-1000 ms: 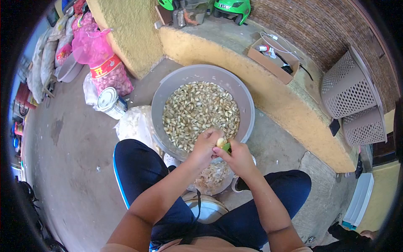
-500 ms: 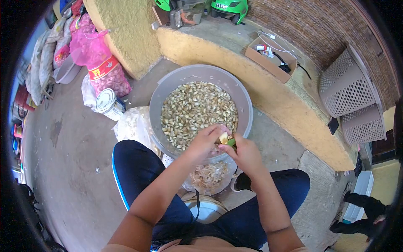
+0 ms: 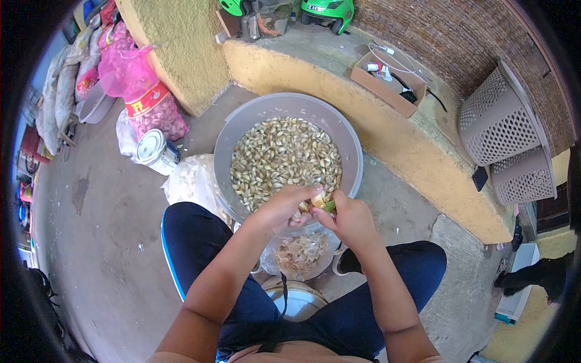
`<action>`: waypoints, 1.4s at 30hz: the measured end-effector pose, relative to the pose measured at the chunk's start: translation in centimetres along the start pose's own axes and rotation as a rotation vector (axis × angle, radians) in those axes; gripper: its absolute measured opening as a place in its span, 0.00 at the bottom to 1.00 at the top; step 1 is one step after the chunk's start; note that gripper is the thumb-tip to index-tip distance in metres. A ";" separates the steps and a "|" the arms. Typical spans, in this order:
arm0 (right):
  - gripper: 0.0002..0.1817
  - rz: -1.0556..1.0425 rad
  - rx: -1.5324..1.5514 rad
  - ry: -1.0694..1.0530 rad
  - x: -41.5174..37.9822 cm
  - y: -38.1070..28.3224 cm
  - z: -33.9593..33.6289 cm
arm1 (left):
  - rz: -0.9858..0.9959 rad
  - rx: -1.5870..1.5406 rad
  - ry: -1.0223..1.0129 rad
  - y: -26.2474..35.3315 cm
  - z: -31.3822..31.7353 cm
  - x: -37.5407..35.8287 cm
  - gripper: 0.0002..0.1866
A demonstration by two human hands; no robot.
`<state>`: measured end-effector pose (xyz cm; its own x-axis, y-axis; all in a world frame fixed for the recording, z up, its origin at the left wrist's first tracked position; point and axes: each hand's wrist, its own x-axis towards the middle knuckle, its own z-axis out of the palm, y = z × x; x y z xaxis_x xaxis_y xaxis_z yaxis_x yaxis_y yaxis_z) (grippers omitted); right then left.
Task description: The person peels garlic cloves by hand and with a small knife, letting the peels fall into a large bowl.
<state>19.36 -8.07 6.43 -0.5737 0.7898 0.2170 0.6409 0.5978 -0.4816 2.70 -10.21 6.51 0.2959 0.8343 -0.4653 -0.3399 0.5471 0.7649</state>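
Over the near rim of a grey tub (image 3: pixel 353 145), my two hands meet. My left hand (image 3: pixel 282 209) is closed on pale garlic cloves (image 3: pixel 318 199), its thumb laid along one of them. My right hand (image 3: pixel 352 219) grips what looks like a small knife with a green handle (image 3: pixel 330 206); its blade is hidden by the fingers and cloves. Many garlic cloves (image 3: pixel 284 151) fill the tub. Just below my hands, between my legs, a clear plastic bag (image 3: pixel 330 245) holds papery garlic skins (image 3: pixel 298 254).
Left of the tub are a white plastic bag (image 3: pixel 190 181), a tin can (image 3: pixel 158 152) and a pink mesh sack (image 3: pixel 154 115) of garlic. A low yellow wall (image 3: pixel 387 142) curves behind, bearing a cardboard box (image 3: pixel 387 91). Grey perforated baskets (image 3: pixel 502 118) stand right. A person's dark-clothed leg (image 3: pixel 535 278) shows far right.
My left hand has shifted slightly down and left, its thumb now stretched across a clove. My right hand stays nearly in place. The person at far right has moved partly out of view.
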 end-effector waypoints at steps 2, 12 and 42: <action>0.22 0.032 0.055 0.006 0.0 -0.1 0.1 | 0.000 -0.125 -0.024 -0.1 0.3 -0.1 0.16; 0.18 0.169 0.386 0.065 -0.2 -0.2 0.3 | 0.048 -0.424 -0.152 -1.4 1.3 0.3 0.20; 0.27 0.113 -0.311 -0.868 -3.5 3.5 9.0 | 0.717 0.072 1.168 1.1 -10.9 -15.1 0.10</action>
<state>19.05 -9.96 -3.67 -0.5996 0.5414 -0.5894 0.7523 0.6324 -0.1844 -11.86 -21.50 9.57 -0.8527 0.5212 -0.0347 -0.0402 0.0006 0.9992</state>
